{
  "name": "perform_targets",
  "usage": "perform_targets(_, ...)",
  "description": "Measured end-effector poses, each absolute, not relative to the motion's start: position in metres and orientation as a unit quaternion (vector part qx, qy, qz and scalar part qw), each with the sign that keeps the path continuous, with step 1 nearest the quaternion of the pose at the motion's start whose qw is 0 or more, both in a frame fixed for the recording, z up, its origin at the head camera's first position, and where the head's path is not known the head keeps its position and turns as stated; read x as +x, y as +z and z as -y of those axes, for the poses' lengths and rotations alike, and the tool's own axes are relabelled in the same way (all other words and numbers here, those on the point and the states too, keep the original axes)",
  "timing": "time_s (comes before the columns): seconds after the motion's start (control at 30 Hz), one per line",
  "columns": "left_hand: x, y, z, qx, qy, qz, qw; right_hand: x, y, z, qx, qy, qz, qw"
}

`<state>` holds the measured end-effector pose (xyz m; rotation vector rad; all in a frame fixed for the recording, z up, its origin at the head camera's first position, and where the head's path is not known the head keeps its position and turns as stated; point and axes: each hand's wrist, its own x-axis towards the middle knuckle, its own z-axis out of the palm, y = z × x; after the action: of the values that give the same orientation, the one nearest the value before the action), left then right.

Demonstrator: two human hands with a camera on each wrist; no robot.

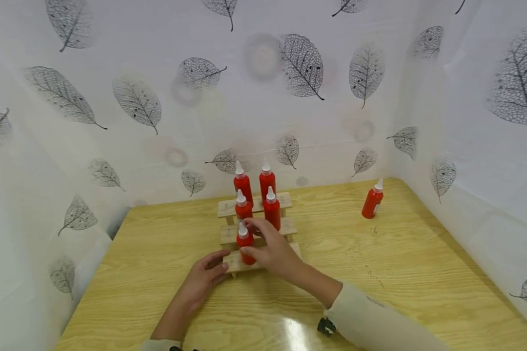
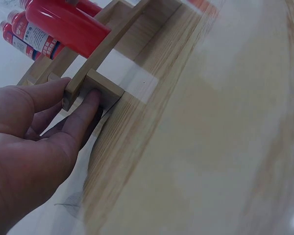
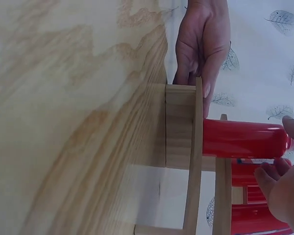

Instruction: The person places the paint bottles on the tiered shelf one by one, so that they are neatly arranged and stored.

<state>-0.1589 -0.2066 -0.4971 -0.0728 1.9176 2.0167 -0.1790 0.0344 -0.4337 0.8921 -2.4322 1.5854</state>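
Note:
A red squeeze bottle (image 1: 247, 256) with a white pointed cap stands upright on the lowest step of a wooden three-step rack (image 1: 254, 264). My right hand (image 1: 272, 251) holds this bottle near its top, thumb and fingers curled about it. The same bottle (image 3: 240, 139) appears sideways in the right wrist view, partly covered by that hand. With thumb and fingers, my left hand (image 1: 206, 275) grips the left end of the lowest step; in the left wrist view the plank end (image 2: 76, 88) lies between them. Two red bottles stand on each of the upper steps.
One more red bottle (image 1: 372, 202) stands apart near the table's back right corner. White sheeting with a leaf print (image 1: 263, 112) hangs behind and at both sides of the wooden table (image 1: 355, 263). A small dark object (image 1: 326, 326) shows by the right sleeve.

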Motion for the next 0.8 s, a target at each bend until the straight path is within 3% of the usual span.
perform_targets(0.17, -0.158, -0.497, 0.206, -0.031, 0.713, -0.678, 0.176, -0.179, -0.431, -0.047, 0.287, 0.54, 0.79, 0.046)
perform_targets(0.8, -0.159, -0.498, 0.206, -0.04, 0.715, -0.677, 0.171, -0.191, -0.424, -0.148, 0.207, 0.493, 0.833, 0.14)
